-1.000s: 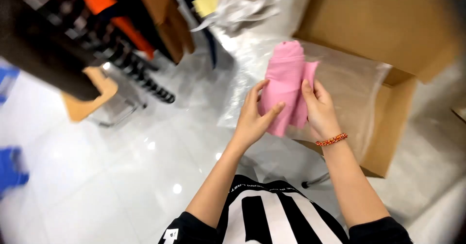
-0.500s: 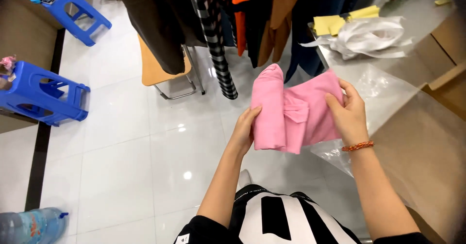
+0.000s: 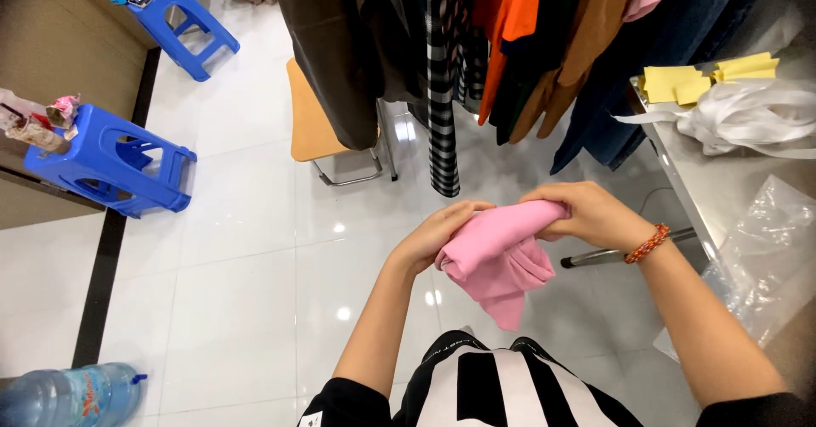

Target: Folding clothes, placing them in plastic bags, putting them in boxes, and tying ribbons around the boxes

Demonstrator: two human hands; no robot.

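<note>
Both of my hands grip a bunched pink garment in front of my chest, above the white tiled floor. My left hand clasps its left end. My right hand, with an orange beaded bracelet on the wrist, holds the upper right end. A loose fold of the cloth hangs down below my hands.
A rack of hanging clothes stands straight ahead with a tan chair under it. Two blue plastic stools stand at the left. A metal table at the right carries yellow papers, white wrapping and a clear plastic bag. A water bottle lies bottom left.
The view swung from the cardboard box toward the clothes rack. The garment went from upright and spread between my hands to bunched into a horizontal roll.
</note>
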